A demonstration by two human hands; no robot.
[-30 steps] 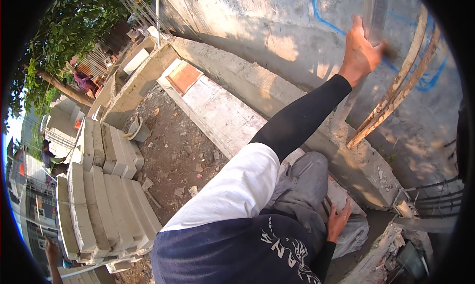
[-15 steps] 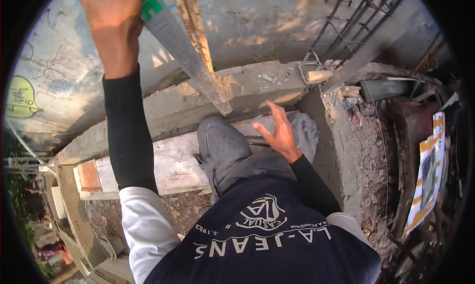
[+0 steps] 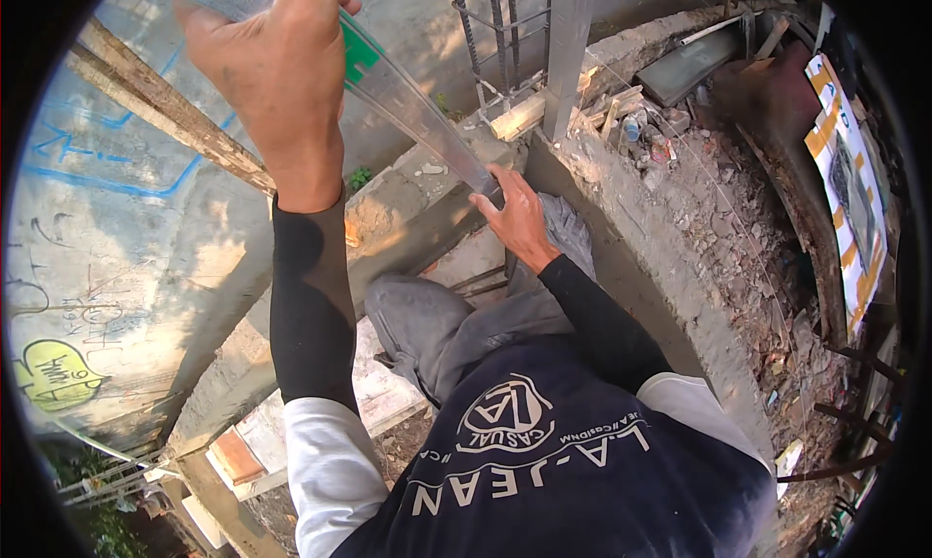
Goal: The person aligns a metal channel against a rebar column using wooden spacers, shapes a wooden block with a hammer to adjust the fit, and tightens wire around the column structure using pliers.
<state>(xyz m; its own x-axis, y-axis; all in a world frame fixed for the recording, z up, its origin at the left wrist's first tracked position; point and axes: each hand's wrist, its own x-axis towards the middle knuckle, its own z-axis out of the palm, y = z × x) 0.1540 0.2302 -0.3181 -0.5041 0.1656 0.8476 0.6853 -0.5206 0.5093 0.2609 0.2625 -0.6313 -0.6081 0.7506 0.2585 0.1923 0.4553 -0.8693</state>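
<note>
Head view: nearest, at the upper left, the left hand (image 3: 277, 87) curls round the bar (image 3: 422, 121), its fingertips partly hidden. The bar slants from the top edge down to mid-frame, where the right hand (image 3: 522, 223) seems to pinch its lower end between thumb and fingers. The step in hand looks like guiding the bar two-handed; the next move calls for a steady grip at both places. Beyond, sticks (image 3: 175, 111) lean before the wall (image 3: 107, 199) at left.
</note>
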